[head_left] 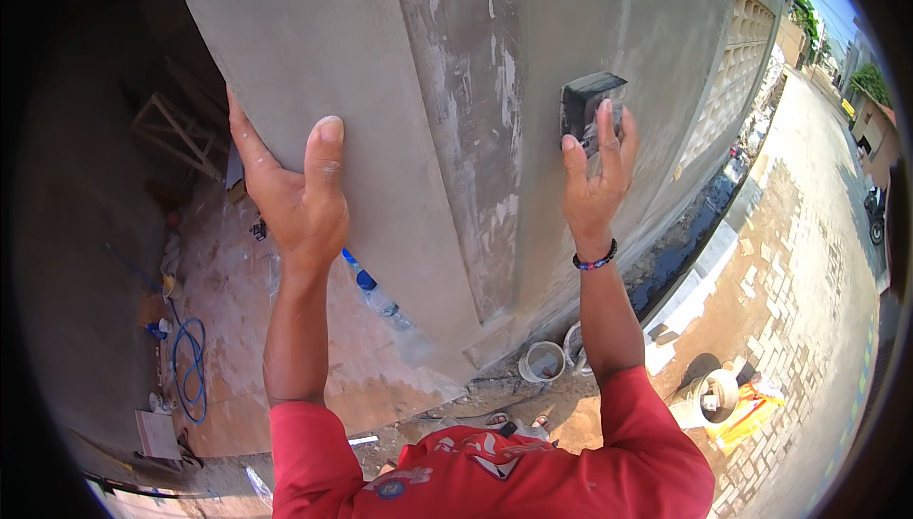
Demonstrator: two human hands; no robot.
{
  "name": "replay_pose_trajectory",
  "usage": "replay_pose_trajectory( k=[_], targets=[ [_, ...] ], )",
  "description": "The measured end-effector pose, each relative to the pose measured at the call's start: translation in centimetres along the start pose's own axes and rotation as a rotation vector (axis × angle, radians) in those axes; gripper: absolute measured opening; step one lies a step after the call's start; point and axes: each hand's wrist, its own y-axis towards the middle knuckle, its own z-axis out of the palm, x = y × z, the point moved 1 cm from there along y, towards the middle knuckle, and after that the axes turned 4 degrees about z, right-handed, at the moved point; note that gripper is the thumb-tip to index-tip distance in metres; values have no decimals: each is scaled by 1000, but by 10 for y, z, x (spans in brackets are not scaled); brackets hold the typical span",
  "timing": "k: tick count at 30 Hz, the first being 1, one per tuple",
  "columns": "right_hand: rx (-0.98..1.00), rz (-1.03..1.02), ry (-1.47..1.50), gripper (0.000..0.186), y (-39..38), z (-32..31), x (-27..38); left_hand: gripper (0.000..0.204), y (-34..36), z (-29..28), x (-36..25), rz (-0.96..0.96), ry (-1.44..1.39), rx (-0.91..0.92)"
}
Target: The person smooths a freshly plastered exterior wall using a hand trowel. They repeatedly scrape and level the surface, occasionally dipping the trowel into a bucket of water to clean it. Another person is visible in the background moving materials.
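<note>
My left hand (285,186) grips the left edge of a grey plastered column (314,34), thumb on its face and fingers wrapped round the corner. A darker strip with white patches (456,120) runs down the surface beside it. My right hand (594,167) holds a dark rectangular block (580,101) against the smoother grey wall (561,15) to the right of that strip, its fingertips on the block. Below my left hand is a clear plastic bottle with blue parts (378,300).
A shadowed room with a wooden frame (176,134) and coiled blue hose (190,367) lies left. Buckets (542,361) stand at the wall's foot, near a water-filled gutter (704,224) and an orange sack (747,414). A paved lane (808,234) with a parked motorbike runs right.
</note>
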Motion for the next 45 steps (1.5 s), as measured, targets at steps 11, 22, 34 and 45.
replay_pose_trajectory(
  k=[11, 22, 34, 45],
  targets=[
    [-44, 74, -70, 56, 8, -4, -6, 80, 3, 0, 4, 48, -72, 26],
    [-61, 147, -93, 54, 0, -9, -16, 86, 4, 7, 16, 217, 24, 40],
    [3, -44, -106, 53, -18, -6, -10, 87, 5, 4, 11, 212, -18, 65],
    [-5, -214, -50, 57, 9, 5, 0, 86, 5, 3, 13, 64, -23, 33]
  ],
)
